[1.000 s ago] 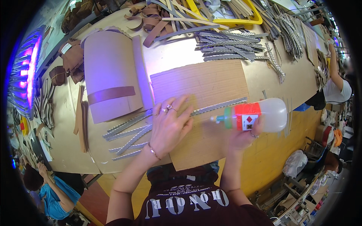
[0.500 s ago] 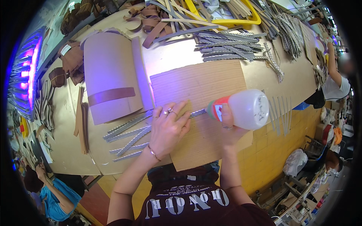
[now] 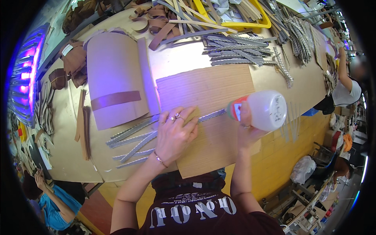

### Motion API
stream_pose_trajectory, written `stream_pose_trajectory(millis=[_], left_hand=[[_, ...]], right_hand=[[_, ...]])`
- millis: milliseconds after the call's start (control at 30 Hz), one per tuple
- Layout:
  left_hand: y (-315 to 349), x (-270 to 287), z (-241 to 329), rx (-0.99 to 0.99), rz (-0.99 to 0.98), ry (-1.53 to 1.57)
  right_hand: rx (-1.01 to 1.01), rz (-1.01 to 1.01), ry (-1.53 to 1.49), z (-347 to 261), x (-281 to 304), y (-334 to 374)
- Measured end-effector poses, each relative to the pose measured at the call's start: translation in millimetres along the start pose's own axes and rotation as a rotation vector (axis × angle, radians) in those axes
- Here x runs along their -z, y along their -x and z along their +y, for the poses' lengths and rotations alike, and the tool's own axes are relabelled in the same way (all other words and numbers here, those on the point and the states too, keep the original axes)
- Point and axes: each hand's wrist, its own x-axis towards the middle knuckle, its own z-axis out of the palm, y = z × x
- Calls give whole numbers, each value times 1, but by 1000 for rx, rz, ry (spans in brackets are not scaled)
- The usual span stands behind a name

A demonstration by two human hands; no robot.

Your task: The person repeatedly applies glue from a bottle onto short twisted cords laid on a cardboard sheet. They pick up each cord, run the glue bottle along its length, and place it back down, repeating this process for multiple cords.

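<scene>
Plastic bottle (image 3: 268, 111): whitish, with a red label (image 3: 238, 107) and a green collar (image 3: 230, 111), tipped above the cardboard (image 3: 207, 88) so that its collar points toward the grey strip (image 3: 211, 115); the tip is out of sight, so whether it touches cannot be told.
Bottle's feel: probably light and squeezable, the smooth wall perhaps slippery — best held round the body near the label, clear of the tip.
Right hand (image 3: 249, 127): closed round the bottle near the label.
Left hand (image 3: 176, 131): palm down, fingers bent and close together, over the line of the strip at the cardboard's left side; what the fingertips may pinch is hidden.
Grey strip: narrow, with a silvery twisted edge, lying across the cardboard between the left hand and the bottle. It looks light, bendy and soft — its edges or ends seem the places to take hold.
Cardboard: a flat, ribbed sheet under the strip, likely stiff.
Loose strips (image 3: 138, 147): several, fanned on the table (image 3: 66, 152) left of the left hand.
Brown band (image 3: 116, 100): laid across a broad brown sheet (image 3: 117, 70).
Strip pile (image 3: 235, 49): grey and silvery, beyond the cardboard, near a yellow tray (image 3: 267, 21).
</scene>
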Motion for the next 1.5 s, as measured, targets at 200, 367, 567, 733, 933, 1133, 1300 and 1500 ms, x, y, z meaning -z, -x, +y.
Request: stream_pose_trajectory(millis=[200,367,567,733,933,1133,1300,1500], left_hand=[[0,0,1,-13,-15,-22],[-2,-3,-2,-112,21,-78],[15,10,-4,-194,36,-140],[55,46,0,-99,-6,-110],[110,128,-35,33,13,-302],[128,170,-82,6,-139,-363],[114,179,-95,130,-100,-455],[68,138,-44,-119,195,-325]], right_hand=[[26,85,171,17,15,-35],[58,180,265,61,49,-55],[-142,525,-300,112,96,-79],[-326,420,-598,96,99,-80],[-503,360,-503,71,63,-67],[-524,352,-581,72,38,-57],[-603,254,-726,84,31,-37],[-796,39,-1132,82,24,-22]])
